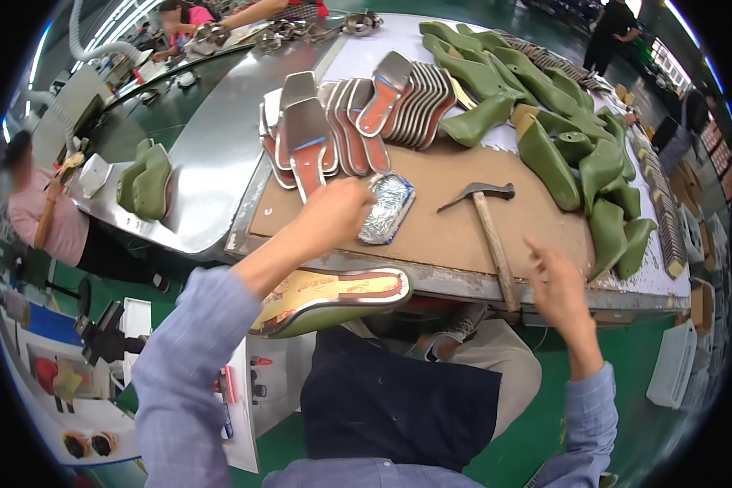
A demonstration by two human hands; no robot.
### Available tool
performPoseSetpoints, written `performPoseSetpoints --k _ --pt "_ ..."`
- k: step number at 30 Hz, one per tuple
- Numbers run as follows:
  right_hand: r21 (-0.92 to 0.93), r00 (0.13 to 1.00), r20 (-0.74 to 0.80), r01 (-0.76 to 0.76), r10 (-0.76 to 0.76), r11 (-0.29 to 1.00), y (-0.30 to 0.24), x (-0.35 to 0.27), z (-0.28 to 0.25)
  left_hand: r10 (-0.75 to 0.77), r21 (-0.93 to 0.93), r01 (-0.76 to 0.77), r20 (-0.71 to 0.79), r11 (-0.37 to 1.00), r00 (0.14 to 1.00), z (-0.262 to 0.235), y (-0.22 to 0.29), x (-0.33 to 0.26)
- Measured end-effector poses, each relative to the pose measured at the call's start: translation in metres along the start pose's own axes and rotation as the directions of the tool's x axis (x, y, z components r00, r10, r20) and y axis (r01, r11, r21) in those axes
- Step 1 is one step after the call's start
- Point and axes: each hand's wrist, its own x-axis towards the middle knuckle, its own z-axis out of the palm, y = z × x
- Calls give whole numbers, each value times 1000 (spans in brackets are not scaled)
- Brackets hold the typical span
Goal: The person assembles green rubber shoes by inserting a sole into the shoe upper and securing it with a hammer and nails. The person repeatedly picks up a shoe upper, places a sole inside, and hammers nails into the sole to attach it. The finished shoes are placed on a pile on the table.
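Observation:
My left hand (339, 213) reaches to the near-left rim of a small foil-lined box (389, 210). Its fingers are closed together, and whatever they pinch is hidden. Under my left forearm lies a green shoe last (301, 327), sole up, with a pale insole (342, 291) on it, between the table's edge and my lap. My right hand (557, 281) hovers at the table's front edge with its fingers apart and nothing in it. Just left of it rests a hammer (496, 244), its wooden handle pointing at me and its dark head lying farther in.
Stacked insoles (419, 106) with red-brown faces stand behind the box. Many green shoe lasts (545, 154) are heaped on the right. A metal counter (211, 154) to the left bears two more lasts (146, 183). A person in pink (53, 211) works beyond it. A navy cloth (398, 398) covers my lap.

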Motion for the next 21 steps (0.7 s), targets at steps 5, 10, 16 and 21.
performPoseSetpoints --k 5,10,16,21 --pt "-3 999 42 16 -16 1000 -25 10 61 -123 215 90 148 973 981 3 -3 44" --pt "187 960 -200 231 -193 955 0 17 65 -61 18 61 26 998 998 16 -1 39" --pt "881 857 345 -437 384 183 -42 -26 24 -10 95 4 69 995 998 15 4 35" --pt "836 882 342 -443 324 325 -36 -30 35 -6 34 6 12 999 1000 16 0 33"
